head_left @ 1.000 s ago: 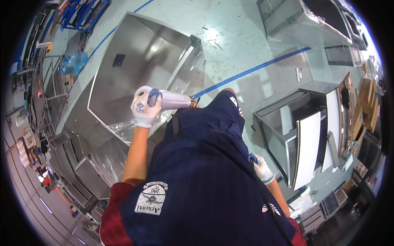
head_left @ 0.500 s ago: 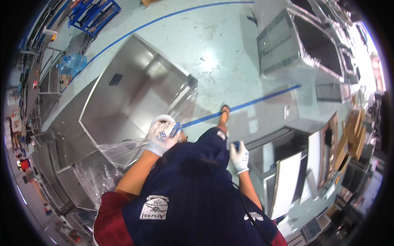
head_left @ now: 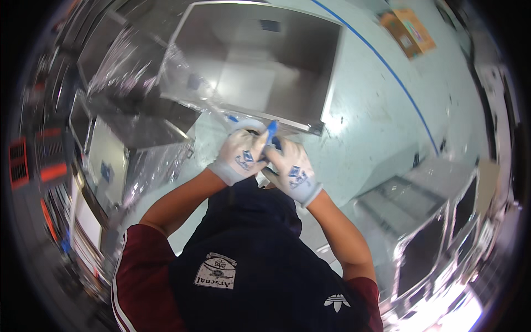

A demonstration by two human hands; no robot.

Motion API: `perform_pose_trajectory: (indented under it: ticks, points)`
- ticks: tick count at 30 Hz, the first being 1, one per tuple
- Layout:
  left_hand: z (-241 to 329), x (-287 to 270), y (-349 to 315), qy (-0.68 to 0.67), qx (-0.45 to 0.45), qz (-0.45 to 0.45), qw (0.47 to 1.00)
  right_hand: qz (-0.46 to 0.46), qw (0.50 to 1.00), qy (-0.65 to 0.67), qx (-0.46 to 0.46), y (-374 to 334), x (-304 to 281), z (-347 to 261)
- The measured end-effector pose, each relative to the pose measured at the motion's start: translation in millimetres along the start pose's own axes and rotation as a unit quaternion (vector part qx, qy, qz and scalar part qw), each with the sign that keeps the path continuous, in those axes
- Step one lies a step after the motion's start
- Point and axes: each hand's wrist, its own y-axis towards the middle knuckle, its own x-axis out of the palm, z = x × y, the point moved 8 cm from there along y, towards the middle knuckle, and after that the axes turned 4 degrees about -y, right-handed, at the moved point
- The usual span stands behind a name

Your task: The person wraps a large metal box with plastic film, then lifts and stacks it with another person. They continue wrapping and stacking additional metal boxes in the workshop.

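My two hands meet in front of my body, both in white gloves with blue fingertips. In my left hand [head_left: 239, 157], the fingers are closed around a roll of clear stretch film [head_left: 247, 125], mostly hidden by the glove. Touching it, my right hand [head_left: 293, 170] is closed with its fingers curled inward; what they grip is hidden. Just beyond the hands lies a large open metal box [head_left: 301, 66], its inside facing up. Loose clear film [head_left: 193, 91] runs along the box's near left side toward my left hand.
To the left stand more metal cabinets [head_left: 108, 160] partly wrapped in clear film. A film-wrapped metal cabinet [head_left: 406, 199] stands at the right. A cardboard box [head_left: 408, 33] sits at the far right, past a blue floor line [head_left: 395, 77].
I have turned, so the open metal box now lies straight ahead. My right hand has come up from my side to meet my left hand at the film roll.
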Motion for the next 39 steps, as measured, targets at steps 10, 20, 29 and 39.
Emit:
perform_pose_trajectory:
  ticks: [10,20,29,39]
  points:
    - [-45,-13,-103,0.002,-0.090,0.137,0.986,-0.069,0.984,0.053,-0.155,52,73,-45]
    - [-1,-41,-142,0.035,-0.257,0.278,0.925,-0.265,0.899,0.134,-0.322,82,91,-81]
    - [57,-33,-187,0.193,-0.494,0.287,0.798,-0.303,0.868,0.383,-0.086,30,152,-13]
    - [148,-53,-105,0.205,-0.431,0.299,0.826,-0.321,0.640,0.505,0.482,-30,332,205]
